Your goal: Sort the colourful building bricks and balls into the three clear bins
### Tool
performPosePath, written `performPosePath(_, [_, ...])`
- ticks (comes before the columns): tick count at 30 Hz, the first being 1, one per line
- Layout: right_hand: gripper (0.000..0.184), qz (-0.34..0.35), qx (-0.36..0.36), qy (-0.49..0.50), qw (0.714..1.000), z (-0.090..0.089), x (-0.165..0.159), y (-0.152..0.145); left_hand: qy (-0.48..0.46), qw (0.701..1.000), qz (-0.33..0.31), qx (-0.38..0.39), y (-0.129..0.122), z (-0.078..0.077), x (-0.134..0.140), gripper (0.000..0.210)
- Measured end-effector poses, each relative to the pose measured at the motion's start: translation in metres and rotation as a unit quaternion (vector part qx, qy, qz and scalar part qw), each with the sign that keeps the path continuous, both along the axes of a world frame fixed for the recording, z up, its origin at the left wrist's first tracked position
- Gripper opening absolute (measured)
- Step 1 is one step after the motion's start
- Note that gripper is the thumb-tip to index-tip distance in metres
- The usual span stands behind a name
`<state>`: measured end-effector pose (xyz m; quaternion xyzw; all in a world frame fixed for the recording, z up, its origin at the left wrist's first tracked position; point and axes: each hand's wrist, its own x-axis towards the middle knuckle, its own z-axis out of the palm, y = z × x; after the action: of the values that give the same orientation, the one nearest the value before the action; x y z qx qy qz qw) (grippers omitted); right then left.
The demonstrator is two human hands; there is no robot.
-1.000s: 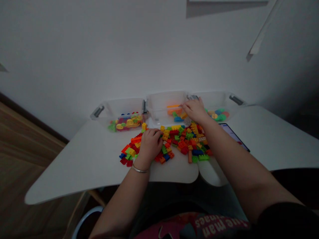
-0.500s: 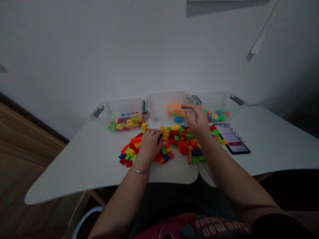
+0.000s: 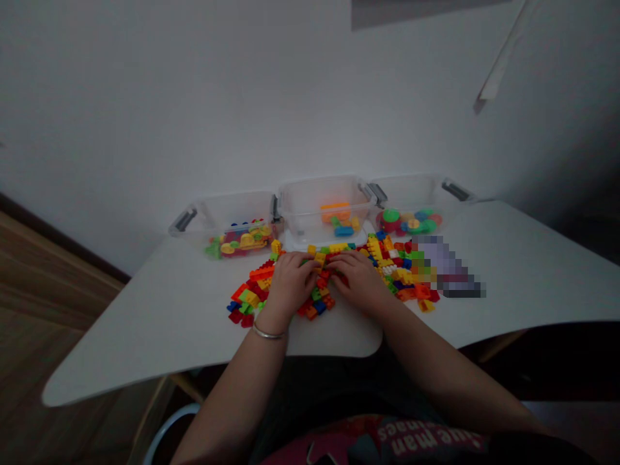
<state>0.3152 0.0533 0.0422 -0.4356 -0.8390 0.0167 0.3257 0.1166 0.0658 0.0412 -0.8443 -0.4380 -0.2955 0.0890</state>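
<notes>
Right hand (image 3: pixel 357 279) neared left hand (image 3: pixel 292 279); both curl over multicoloured studded bricks (image 3: pixel 321 284), grip unclear.

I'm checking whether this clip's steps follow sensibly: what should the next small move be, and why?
Perhaps the right hand should pinch the yellow brick, since it shows in the gap between that hand and the left hand, both low over the brick pile. Whether either grip already holds something is hidden.
</notes>
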Motion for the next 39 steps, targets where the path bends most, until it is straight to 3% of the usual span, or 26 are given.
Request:
performPosePath(8, [0.024,0.001,0.018,0.008,1.000,-0.0015,0.0009,-0.0009,-0.001,1.000,-0.005,0.019,0.0021,-0.0038,-0.0001,0.010])
performPosePath(13, [0.024,-0.026,0.012,0.074,0.997,-0.0048,0.0014,0.0013,-0.016,0.997,-0.015,0.075,0.0018,-0.0013,-0.0026,0.011])
performPosePath(17, [0.029,-0.077,0.001,0.168,0.983,-0.0080,0.0023,0.0029,-0.017,0.992,-0.040,0.122,0.0001,0.0029,-0.0027,0.010])
performPosePath(23, [0.027,-0.074,0.007,0.215,0.974,-0.0048,0.0048,0.0033,-0.015,0.982,-0.110,0.152,-0.0015,0.0050,0.0004,0.013])
performPosePath(29, [0.028,-0.048,-0.001,0.210,0.976,-0.0039,0.0054,0.0018,-0.022,0.982,-0.133,0.133,-0.0030,0.0017,0.0026,0.015])
performPosePath(34, [0.026,-0.018,-0.039,0.221,0.974,-0.0025,0.0051,0.0010,-0.021,0.991,-0.103,0.079,-0.0058,0.0016,0.0021,0.017])
performPosePath(39, [0.020,-0.018,-0.120,0.290,0.949,-0.0013,0.0025,0.0059,-0.057,0.991,-0.120,0.022,-0.0074,0.0014,0.0017,0.022])
